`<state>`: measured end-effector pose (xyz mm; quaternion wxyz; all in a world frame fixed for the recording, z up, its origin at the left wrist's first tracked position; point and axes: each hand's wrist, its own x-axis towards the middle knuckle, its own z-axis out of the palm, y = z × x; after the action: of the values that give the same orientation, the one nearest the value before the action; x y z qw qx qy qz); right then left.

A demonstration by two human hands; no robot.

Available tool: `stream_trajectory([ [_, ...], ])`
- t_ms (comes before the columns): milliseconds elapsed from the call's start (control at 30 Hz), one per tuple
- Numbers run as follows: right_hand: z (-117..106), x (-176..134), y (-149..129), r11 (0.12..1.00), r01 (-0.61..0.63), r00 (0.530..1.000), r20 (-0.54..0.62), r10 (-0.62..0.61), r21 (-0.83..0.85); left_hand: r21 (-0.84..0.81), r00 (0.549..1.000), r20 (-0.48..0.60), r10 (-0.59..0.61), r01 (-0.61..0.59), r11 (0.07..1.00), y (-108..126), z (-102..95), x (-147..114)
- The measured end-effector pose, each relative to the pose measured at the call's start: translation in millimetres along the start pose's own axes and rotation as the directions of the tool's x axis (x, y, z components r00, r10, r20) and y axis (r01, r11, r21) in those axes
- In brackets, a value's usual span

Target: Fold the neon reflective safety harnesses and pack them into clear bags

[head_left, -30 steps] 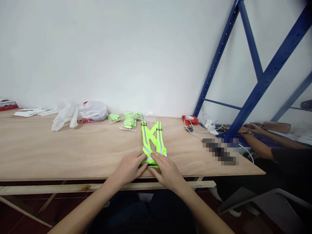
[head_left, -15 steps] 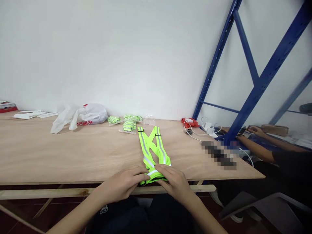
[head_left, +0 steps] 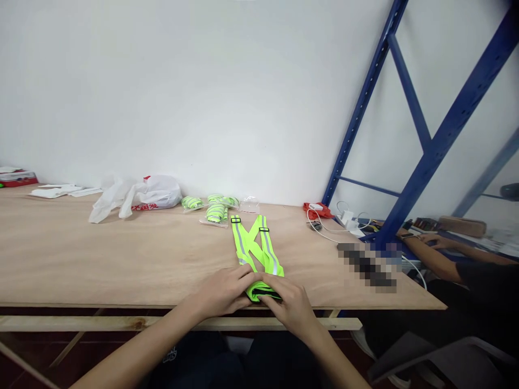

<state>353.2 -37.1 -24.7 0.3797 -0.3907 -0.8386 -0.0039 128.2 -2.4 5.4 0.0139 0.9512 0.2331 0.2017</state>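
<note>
A neon-yellow reflective vest (head_left: 267,254) made of straps lies on the wooden table (head_left: 121,259), its crossed straps with black buckles stretching away from me. Its near end is folded into a layered bundle at the table's front edge. My left hand (head_left: 227,289) grips the bundle's left side, fingers closed over the top. On the right side my right hand (head_left: 286,297) pinches the same bundle, with fingers above and thumb below. The fingertips of both hands nearly meet over the fold. Parts of the bundle are hidden beneath them.
Behind the vest lie several bagged neon-yellow bundles (head_left: 217,210) and a clear plastic bag (head_left: 249,204). A white plastic bag (head_left: 162,192) sits left of them. Cables and a red cloth (head_left: 318,209) lie near the blue metal rack (head_left: 405,194). A co-worker's arms (head_left: 430,256) show at right.
My left hand has moved right and slightly up over the fold, closer to my right hand. The near end looks rolled a bit further. The view has shifted slightly.
</note>
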Motion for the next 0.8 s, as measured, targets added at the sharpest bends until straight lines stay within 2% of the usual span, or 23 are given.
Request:
stream_trajectory([
  [167,2.9,-0.5,-11.8,0.996,-0.072,0.997,0.024,0.071,0.054,0.099,0.995,-0.097,0.007,0.003,0.995,-2.1,13.7,-3.8],
  [300,4.4,-2.8,-19.5,0.985,-0.148,0.988,0.049,0.144,0.085,0.104,0.99,-0.137,-0.021,0.035,0.994,-2.1,20.2,-6.2],
  [633,-8.2,-2.6,-2.3,0.968,-0.149,0.983,0.139,0.123,0.2,-0.072,0.987,-0.151,-0.058,0.047,0.996,-2.3,22.7,-4.2],
  [800,-25.9,-3.0,-0.7,0.97,-0.148,0.961,0.26,0.094,0.194,-0.181,0.984,-0.146,-0.104,0.077,0.981,-3.0,20.4,-3.3],
])
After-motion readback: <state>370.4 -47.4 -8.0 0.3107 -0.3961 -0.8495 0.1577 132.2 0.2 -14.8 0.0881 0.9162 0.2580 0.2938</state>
